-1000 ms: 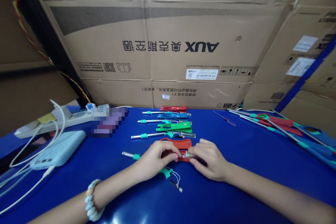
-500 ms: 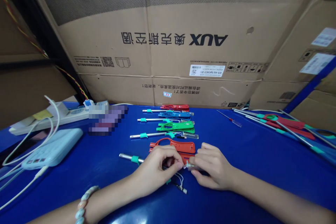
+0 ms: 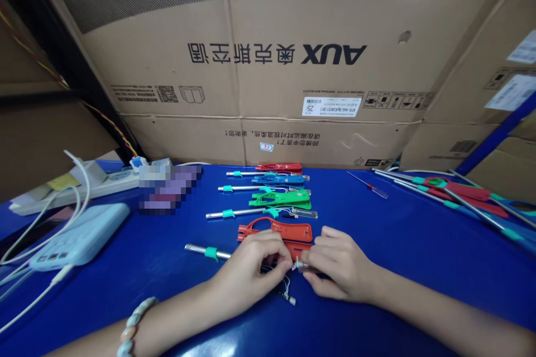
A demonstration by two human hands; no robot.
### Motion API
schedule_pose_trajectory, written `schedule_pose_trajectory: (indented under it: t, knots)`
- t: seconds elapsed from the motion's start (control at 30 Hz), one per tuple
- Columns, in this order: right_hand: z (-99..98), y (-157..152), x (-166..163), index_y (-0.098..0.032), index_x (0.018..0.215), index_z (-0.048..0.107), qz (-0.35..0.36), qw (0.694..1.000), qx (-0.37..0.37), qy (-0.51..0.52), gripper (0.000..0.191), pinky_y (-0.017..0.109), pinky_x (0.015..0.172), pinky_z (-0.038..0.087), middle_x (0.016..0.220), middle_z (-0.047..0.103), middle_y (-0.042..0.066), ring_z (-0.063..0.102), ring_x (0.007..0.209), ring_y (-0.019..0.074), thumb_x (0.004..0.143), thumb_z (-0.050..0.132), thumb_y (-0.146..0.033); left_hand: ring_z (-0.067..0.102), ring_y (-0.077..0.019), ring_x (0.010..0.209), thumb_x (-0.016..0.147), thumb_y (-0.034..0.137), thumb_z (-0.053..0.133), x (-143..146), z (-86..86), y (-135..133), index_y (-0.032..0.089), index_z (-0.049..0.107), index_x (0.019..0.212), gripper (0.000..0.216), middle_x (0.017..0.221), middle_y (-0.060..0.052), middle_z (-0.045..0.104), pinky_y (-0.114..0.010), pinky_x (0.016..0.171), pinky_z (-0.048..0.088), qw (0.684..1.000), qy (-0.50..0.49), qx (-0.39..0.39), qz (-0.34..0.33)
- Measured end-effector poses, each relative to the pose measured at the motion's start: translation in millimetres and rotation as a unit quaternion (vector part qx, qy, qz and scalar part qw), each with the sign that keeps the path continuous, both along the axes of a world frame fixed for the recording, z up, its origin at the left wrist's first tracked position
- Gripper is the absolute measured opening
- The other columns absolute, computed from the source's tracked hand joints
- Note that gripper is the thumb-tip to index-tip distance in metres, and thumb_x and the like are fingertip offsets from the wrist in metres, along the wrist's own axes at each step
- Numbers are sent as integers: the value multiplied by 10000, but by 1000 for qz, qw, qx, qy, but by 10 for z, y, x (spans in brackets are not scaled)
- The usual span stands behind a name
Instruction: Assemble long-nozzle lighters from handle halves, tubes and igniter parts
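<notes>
My left hand (image 3: 266, 259) is closed in a pinch, fingertips at a small whitish end piece in front of my right hand. What it grips is mostly hidden. My right hand (image 3: 339, 265) is closed around a clear lighter fuel tank (image 3: 302, 265), largely covered by the fingers. Under and beside my left hand lies a metal lighter tube (image 3: 196, 248) with a green trigger (image 3: 211, 254). Thin white wires (image 3: 287, 284) run below the left fingers to a small igniter (image 3: 292, 300). Just behind both hands lie orange-red lighter handle shells (image 3: 293, 230).
Farther back lie green (image 3: 288, 198), blue (image 3: 285, 179) and red handle shells (image 3: 280, 168) with their tubes. A screwdriver (image 3: 372, 187) and more lighter parts (image 3: 460, 192) lie right. A power bank (image 3: 81, 237) with cables and a power strip (image 3: 117, 181) stand left. Cardboard (image 3: 268, 5) walls the back.
The view has shifted slightly. The metal tube and the wired igniter have moved a little to the left. Both hands keep nearly the same pose around the tank's end.
</notes>
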State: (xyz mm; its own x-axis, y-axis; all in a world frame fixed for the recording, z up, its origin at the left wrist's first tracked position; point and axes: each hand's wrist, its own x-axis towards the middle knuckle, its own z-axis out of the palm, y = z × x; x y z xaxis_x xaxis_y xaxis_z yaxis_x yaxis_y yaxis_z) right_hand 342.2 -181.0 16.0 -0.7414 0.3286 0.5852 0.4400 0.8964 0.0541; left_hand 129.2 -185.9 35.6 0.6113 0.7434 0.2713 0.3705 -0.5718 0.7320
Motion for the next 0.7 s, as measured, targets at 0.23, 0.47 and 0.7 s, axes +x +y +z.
schedule_pose_trajectory:
  t: [0.23, 0.47, 0.7]
  knots:
    - [-1, -14, -17, -181, 679, 534, 4, 1000, 23, -18, 215, 302, 534, 244, 537, 541, -2, 413, 492, 127, 875, 449, -203, 523, -144, 690, 865, 127, 502, -4, -21, -11, 162, 555, 711, 167, 720, -19, 602, -246, 643, 385, 999, 14, 34, -14]
    - [-9, -65, -50, -173, 689, 563, -6, 997, 63, -49, 244, 317, 536, 261, 543, 548, 5, 408, 504, 139, 897, 437, -204, 528, -168, 716, 877, 110, 474, -1, -39, -31, 164, 542, 726, 175, 742, -35, 614, -281, 681, 386, 997, 34, 75, -9]
    - [-29, -113, -67, -165, 709, 574, -24, 994, 88, -63, 252, 320, 567, 285, 569, 566, 4, 434, 523, 139, 919, 440, -206, 514, -159, 711, 872, 99, 495, -14, -33, 7, 164, 556, 717, 178, 739, -19, 610, -279, 684, 358, 996, 50, 74, -11]
